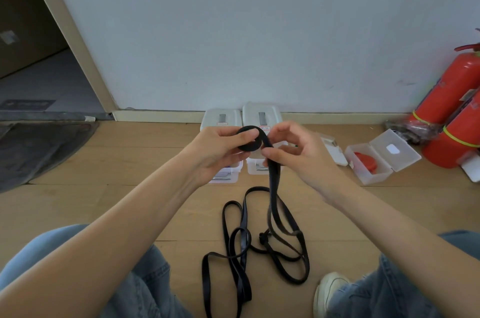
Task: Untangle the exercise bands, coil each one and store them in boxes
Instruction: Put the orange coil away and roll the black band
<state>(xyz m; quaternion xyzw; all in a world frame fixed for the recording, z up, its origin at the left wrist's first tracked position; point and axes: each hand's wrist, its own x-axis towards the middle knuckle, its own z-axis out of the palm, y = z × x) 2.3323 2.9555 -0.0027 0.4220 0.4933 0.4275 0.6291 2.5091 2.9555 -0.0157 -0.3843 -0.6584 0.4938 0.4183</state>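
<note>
The left hand (220, 146) is pinching the black coil (250, 140) while the right hand (291, 151) is feeding band (274, 177) (keeping it flat and taut would help).

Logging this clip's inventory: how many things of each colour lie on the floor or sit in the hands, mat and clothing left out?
Black: 1, the tangled exercise bands, taken as one bundle, partly coiled in the left hand and fed by the right hand.
Red: 3, two fire extinguishers and one red band in the open box.
Clear boxes: 3.
Total: 7.
</note>
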